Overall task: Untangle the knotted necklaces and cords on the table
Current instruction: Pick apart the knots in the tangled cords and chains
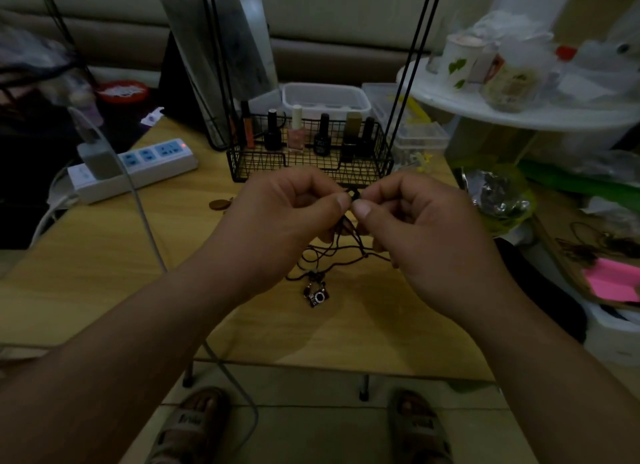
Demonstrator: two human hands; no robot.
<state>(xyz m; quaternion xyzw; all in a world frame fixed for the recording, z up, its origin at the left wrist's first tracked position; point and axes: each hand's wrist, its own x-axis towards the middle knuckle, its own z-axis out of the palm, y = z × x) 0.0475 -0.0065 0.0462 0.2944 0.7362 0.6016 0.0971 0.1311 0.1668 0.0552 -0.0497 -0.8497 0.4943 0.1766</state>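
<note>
Nearest, two sandals stand on the tiled floor under the near edge of the worktop. On the wood just ahead lies a small camera-shaped pendant. It is strung on the dark cords, which loop loosely over the worktop and rise to the hands.

The left hand and right hand are held above the surface, thumbs almost meeting. Each grip is a tight pinch of thumb and forefinger on the knot, a small dark lump between the two thumb tips. The other fingers curl under. Those of the right hand may trap a strand lower down, but the dim light leaves that unsure.

Just beyond the hands stands a wire basket of bottles. To the left is a power strip, its cable running off the near edge.

The step appears to be picking the knot open, with most of the tangle below not yet freed. The main risk is pulling the two pinches apart, which would cinch the knot harder and could fray or snap so thin a cord. Tugging one strand through without tracing it could draw the slack loops into a fresh snarl. It could also drag the pendant along the wood until it catches on another strand. The poor light makes it easy to work the wrong strand. Hands drifting forward could hook a loop on the basket wire.
</note>
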